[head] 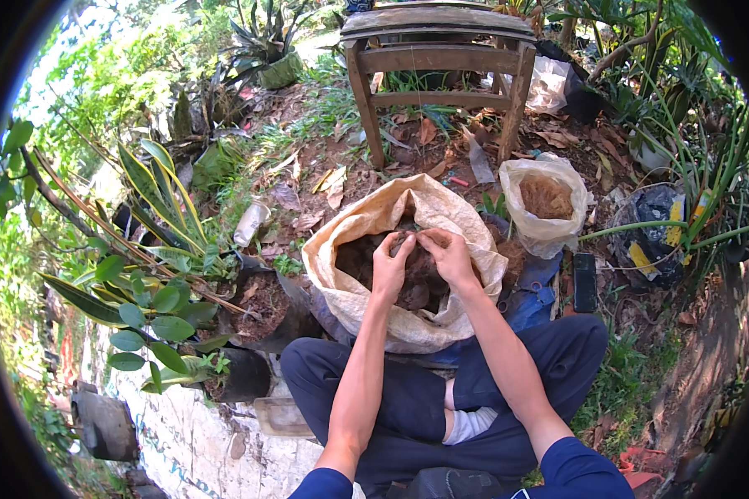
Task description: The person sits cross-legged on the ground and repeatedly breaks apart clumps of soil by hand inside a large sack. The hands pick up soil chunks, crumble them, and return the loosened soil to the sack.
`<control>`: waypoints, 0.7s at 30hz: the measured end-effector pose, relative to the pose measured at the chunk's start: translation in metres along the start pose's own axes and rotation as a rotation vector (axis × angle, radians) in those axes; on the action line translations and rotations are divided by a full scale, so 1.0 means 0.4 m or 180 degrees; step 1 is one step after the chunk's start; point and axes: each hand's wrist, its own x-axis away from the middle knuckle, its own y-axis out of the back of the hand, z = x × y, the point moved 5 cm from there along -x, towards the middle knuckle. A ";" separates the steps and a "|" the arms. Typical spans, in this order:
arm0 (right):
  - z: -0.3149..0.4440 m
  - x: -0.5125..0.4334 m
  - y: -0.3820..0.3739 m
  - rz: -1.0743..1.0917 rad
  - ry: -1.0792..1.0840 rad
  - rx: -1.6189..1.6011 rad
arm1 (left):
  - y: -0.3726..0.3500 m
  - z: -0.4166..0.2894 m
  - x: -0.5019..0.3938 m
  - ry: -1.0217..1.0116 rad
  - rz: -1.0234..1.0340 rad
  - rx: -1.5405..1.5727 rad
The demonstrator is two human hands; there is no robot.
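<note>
In front of my crossed legs stands a wide woven sack (468, 212), its pale mouth rolled down. Dark brown, rounded lumps (418, 296) fill the inside; their exact kind is hard to make out. Over the opening, my left hand (389, 267) and my right hand (449, 257) meet at the fingertips. A small dark brown piece (403, 236) is pinched there, mostly covered by the fingers. Both thumbs and forefingers press together around it.
Right of the sack sits a translucent plastic bag (574, 181) of brown fibre (544, 196), with a dark phone (584, 282) nearer me. A wooden chair (440, 60) stands beyond. Leftward are a plastic container (251, 222), a black plant pot (243, 377) and a clear tray (282, 416).
</note>
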 end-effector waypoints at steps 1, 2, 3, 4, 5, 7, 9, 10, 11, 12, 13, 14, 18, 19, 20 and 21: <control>-0.005 -0.003 -0.007 0.0048 -0.0005 -0.0222 | 0.005 0.004 0.000 0.0113 -0.0107 -0.0033; -0.013 -0.006 -0.012 0.0102 -0.0079 -0.0459 | 0.006 0.002 -0.001 -0.0005 -0.0126 0.0127; -0.021 -0.009 -0.016 0.0156 -0.0150 -0.0691 | 0.006 0.005 -0.001 -0.0032 -0.0199 0.0250; -0.031 -0.011 -0.022 0.0232 -0.0282 -0.1079 | 0.007 0.011 -0.001 0.0008 -0.0275 0.0378; -0.040 -0.013 -0.028 0.0306 -0.0414 -0.1466 | 0.005 0.012 -0.002 -0.0077 -0.0265 0.0498; -0.055 -0.012 -0.032 0.0421 -0.0752 -0.2199 | 0.002 0.022 -0.005 0.0001 -0.0272 0.0742; -0.067 -0.005 -0.035 0.0390 -0.1224 -0.2867 | -0.003 0.025 -0.006 -0.0036 -0.0216 0.0884; -0.059 -0.003 -0.039 0.0512 -0.1166 -0.2979 | -0.005 0.033 -0.006 0.0122 -0.0273 0.0959; -0.053 0.000 -0.043 0.0512 -0.1155 -0.3068 | -0.007 0.030 -0.005 0.0029 -0.0252 0.1020; -0.052 0.004 -0.044 0.0347 -0.1299 -0.3108 | -0.006 0.031 -0.003 0.0054 -0.0304 0.1082; -0.033 0.004 -0.042 0.0434 -0.0990 -0.2763 | -0.006 0.032 0.000 0.0124 -0.0342 0.1195; -0.018 0.005 -0.033 0.0354 -0.0834 -0.2369 | 0.002 0.012 0.001 -0.0260 -0.0452 0.0539; 0.038 0.011 -0.005 0.0313 -0.0355 -0.0394 | 0.011 -0.048 0.012 -0.1075 -0.0645 -0.0785; 0.047 0.013 -0.006 0.0324 -0.0267 -0.0306 | 0.011 -0.054 0.014 -0.1066 -0.0668 -0.0876; 0.052 0.017 -0.007 0.0332 -0.0178 -0.0220 | 0.008 -0.060 0.018 -0.1111 -0.0599 -0.0891; 0.049 0.017 -0.010 0.0319 -0.0211 -0.0110 | 0.004 -0.063 0.021 -0.1077 -0.0550 -0.0938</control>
